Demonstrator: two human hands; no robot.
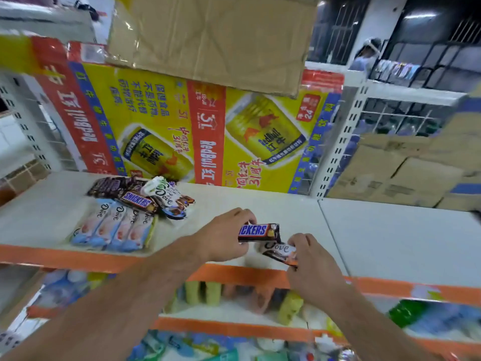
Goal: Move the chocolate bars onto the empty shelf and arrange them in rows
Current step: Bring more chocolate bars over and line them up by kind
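Snickers bar (259, 232) gripped in left hand (223, 237), just above white shelf (364, 230) near its front edge – right hand (309, 259) pinches Dove bar (279, 250) beside it. Row of Dove bars (114, 225) and loose chocolate pile (145, 195) further left; Red Bull carton (208, 131) behind.

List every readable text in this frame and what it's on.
"SNICKERS": brown bar in the pile.
"ICKERS": dark bar in left hand, start hidden.
"Dove": white bar in right hand.
"Dove": each of four pale bars in a row.
"RedBull": carton, printed sideways.
Carton's smaller print: too blurred.
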